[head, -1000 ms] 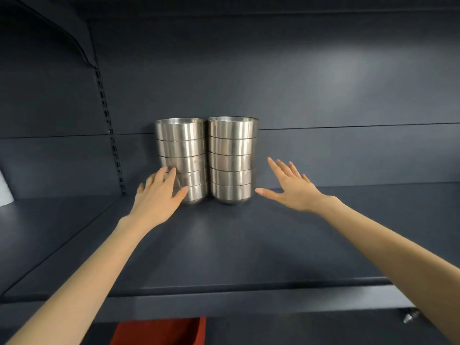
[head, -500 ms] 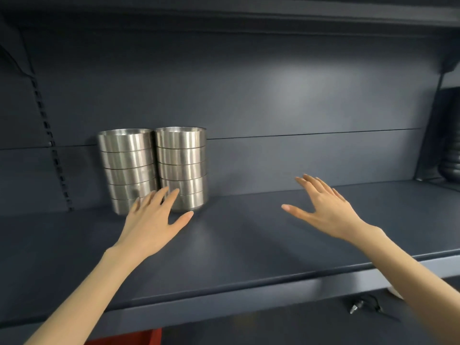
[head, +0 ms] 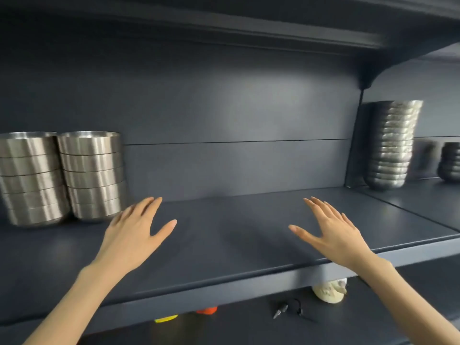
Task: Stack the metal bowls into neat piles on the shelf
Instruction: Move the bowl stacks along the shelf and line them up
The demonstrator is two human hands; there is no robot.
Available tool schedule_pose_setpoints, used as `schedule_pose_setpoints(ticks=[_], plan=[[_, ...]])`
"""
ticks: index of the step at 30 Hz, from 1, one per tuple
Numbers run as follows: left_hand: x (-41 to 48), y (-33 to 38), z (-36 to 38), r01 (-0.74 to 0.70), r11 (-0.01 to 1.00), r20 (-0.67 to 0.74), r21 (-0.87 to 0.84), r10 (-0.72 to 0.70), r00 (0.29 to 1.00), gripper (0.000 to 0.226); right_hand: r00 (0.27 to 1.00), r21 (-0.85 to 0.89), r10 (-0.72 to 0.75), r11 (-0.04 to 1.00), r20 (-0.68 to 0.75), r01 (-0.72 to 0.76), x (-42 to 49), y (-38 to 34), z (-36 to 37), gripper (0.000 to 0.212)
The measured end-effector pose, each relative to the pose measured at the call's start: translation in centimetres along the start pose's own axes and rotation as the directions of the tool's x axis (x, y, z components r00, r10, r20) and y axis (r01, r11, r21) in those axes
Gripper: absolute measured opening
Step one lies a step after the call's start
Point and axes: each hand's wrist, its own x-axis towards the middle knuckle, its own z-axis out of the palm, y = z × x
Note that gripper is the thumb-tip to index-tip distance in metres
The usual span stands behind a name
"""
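Note:
Two neat piles of shiny metal bowls stand side by side at the left of the dark shelf [head: 224, 245]: a left pile [head: 29, 178] cut by the frame edge and a right pile [head: 92, 175]. My left hand [head: 135, 232] hovers open just right of the right pile, apart from it. My right hand [head: 331, 232] is open too, palm down over the shelf's bare middle. Both hands hold nothing. In the neighbouring bay at the right stands a tall pile of darker metal bowls [head: 390, 145], with a shorter pile [head: 450, 161] at the frame edge.
A shelf board overhead limits the height. An upright bracket [head: 358, 135] divides this bay from the right one. Below the shelf lie a pale object [head: 328, 291], a small black item [head: 286, 310], and orange and yellow bits.
The view has swung to the right, so the two piles slid to the left edge and the right bay's piles came into sight. Both hands left the piles and moved right, staying open.

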Motion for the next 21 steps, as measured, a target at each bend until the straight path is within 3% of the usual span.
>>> schedule_pose_setpoints(ticks=[7, 13, 21], plan=[[-0.2, 8.6, 1.1, -0.049, 0.997, 0.046, 0.054, 0.047, 0.998, 0.105, 0.998, -0.137, 0.03, 0.99, 0.053, -0.022, -1.6, 8.4, -1.9, 0.107], [1.4, 15.1, 1.6, -0.131, 0.989, 0.104, 0.062, 0.125, 0.987, 0.077, 0.994, -0.147, 0.1, 0.985, 0.037, -0.094, -2.6, 14.1, -3.8, 0.104], [6.3, 24.7, 3.6, -0.276, 0.96, 0.174, 0.057, 0.263, 0.949, 0.076, 0.98, -0.189, 0.199, 0.962, -0.018, -0.199, -2.3, 22.7, -6.3, 0.107]])
